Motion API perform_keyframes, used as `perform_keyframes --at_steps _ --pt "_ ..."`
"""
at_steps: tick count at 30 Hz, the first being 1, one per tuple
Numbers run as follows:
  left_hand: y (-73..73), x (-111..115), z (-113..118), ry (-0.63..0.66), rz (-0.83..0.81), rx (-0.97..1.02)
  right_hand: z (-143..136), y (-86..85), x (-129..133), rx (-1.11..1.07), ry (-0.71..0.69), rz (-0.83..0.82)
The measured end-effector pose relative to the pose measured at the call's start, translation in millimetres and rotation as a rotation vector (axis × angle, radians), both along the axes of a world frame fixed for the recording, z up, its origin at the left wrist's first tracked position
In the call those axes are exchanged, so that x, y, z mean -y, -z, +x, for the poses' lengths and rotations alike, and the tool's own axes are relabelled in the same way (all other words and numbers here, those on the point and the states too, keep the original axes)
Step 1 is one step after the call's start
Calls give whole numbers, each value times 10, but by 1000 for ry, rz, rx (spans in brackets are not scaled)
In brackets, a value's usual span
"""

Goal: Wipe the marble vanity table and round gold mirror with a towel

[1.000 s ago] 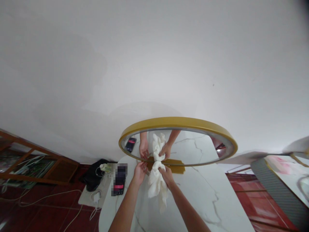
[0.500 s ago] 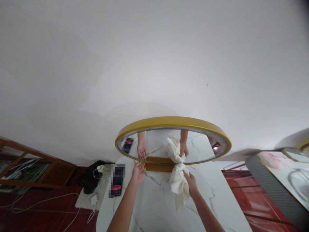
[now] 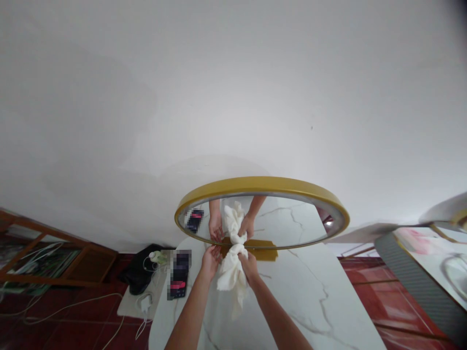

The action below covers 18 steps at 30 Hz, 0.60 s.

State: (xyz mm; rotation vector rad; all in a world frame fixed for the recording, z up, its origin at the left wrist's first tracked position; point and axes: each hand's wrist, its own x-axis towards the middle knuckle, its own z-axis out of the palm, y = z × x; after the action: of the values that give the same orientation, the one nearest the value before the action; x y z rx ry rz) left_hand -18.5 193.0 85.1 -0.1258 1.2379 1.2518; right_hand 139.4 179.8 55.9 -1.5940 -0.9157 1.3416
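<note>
The right hand (image 3: 249, 268) has fingers closed on the bunched white cloth (image 3: 232, 278) against the lower edge of the round gold-rimmed mirror (image 3: 262, 183), which the left hand (image 3: 210, 261), fingers part-curled, hold unclear, apparently steadies.

**Softly lit, darkened at upper right**

Brightest across the middle of the wall (image 3: 241, 97), greyer leftward. Shadowed faintly behind the mirror (image 3: 270, 223). Glossy on the red floor (image 3: 390, 296) at right. Pixelated over the phone (image 3: 179, 274). Stretched toward the edges.
</note>
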Motion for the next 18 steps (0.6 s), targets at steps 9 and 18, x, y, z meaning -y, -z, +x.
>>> perform_keyframes --at_steps 9,18 --pt "-10 30 -23 -12 26 7 533 -125 62 -18 58 -18" --pt "6 27 -8 -30 22 1 971 -118 152 3 215 -41"
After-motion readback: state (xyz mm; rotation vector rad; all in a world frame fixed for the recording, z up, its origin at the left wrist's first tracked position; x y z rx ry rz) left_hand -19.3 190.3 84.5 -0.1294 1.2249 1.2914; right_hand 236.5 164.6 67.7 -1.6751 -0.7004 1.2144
